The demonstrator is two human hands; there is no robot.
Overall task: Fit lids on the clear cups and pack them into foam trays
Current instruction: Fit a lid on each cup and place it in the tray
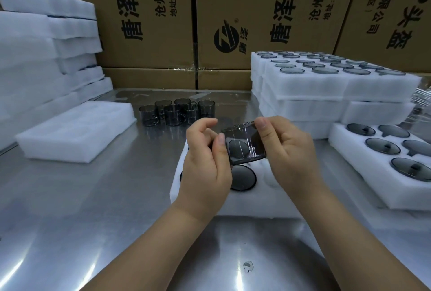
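Our left hand (205, 164) and right hand (286, 150) both grip one smoky clear cup (245, 143). It is tipped on its side, with the left thumb against its near edge and the right fingertips (261, 124) pinching its rim. We hold it just above the tray (256, 199) on the desk (93, 209). A dark round lid (242, 177) sits in a tray pocket directly under the cup. Beyond the tray stand loose cups (177, 112), clustered together. Left of the tray lies an empty tray (77, 132), and right of it a filled tray (384, 162) shows lidded tops. Farther back on that side rises a stack (326, 85) of packed trays. A foam pile (46, 46) stands far left of the tray, with cartons (151, 22) behind.
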